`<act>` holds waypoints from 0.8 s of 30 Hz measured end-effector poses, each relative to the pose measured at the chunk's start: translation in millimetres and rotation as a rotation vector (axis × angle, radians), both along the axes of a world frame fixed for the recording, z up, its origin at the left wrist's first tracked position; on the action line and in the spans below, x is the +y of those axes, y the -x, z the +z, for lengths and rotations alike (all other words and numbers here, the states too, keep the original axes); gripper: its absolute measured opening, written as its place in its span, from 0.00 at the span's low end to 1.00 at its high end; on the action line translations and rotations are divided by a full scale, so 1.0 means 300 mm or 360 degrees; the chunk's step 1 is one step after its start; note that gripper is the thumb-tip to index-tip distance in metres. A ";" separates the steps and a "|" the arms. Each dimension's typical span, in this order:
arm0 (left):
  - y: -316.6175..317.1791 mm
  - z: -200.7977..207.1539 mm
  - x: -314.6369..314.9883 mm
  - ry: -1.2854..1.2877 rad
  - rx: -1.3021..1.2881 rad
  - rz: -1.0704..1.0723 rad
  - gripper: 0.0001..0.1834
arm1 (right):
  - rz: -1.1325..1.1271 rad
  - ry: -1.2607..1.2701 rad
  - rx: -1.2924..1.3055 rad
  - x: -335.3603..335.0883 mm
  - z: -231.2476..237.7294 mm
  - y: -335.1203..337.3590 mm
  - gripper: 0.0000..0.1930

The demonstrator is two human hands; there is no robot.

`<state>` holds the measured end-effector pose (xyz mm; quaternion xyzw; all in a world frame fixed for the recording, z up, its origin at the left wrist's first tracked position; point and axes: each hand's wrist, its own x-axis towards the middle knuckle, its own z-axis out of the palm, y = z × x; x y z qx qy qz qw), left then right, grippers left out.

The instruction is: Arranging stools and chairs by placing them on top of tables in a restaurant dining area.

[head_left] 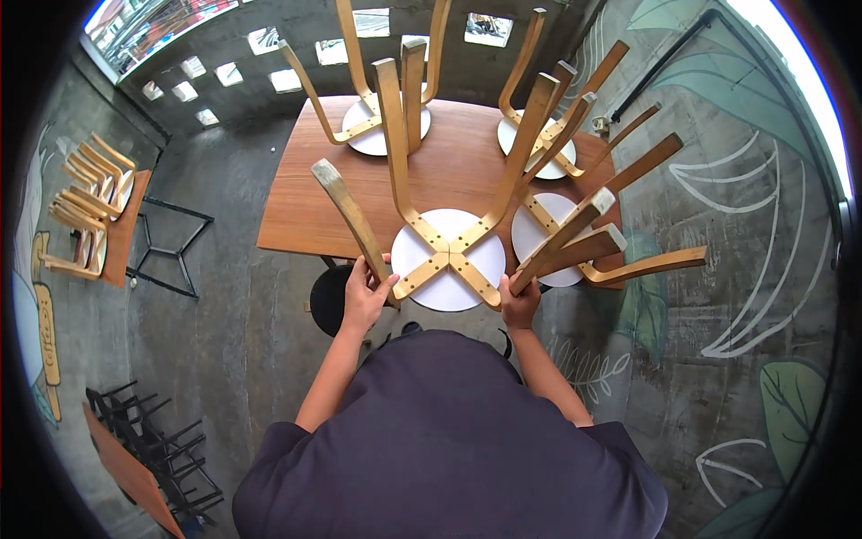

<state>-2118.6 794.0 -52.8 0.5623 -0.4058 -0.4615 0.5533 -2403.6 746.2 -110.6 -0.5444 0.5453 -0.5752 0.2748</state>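
Observation:
An upturned stool (446, 228) with a round white seat and bent wooden legs is at the near edge of the brown wooden table (310, 220). Its legs point upward. My left hand (365, 293) is closed around the base of its near left leg, and my right hand (520, 304) grips the near right leg low down. Close by on the right, a second upturned stool (530, 235) rests on the table, partly hidden behind the legs. Two more upturned stools stand farther back, one at the far left (364, 136) and one at the far right (510, 136).
Below the table's near left edge is a black round seat (329, 301). A side table (128, 235) with stacked wooden stools stands at the left. Another table (126, 463) with black-legged furniture is at lower left. A painted concrete wall (718, 305) runs along the right.

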 end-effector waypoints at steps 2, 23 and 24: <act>-0.010 -0.046 -0.045 0.0016 0.0022 -0.0071 0.20 | -0.0069 -0.0048 0.0289 -0.015 -0.031 0.008 0.11; 0.065 -0.242 -0.202 0.0030 -0.0863 0.0267 0.19 | 0.0106 -0.0727 0.0962 -0.052 -0.182 0.173 0.35; 0.083 -0.246 -0.208 -0.0003 -0.0861 0.0382 0.19 | 0.0149 -0.1158 0.0736 -0.048 -0.165 0.213 0.37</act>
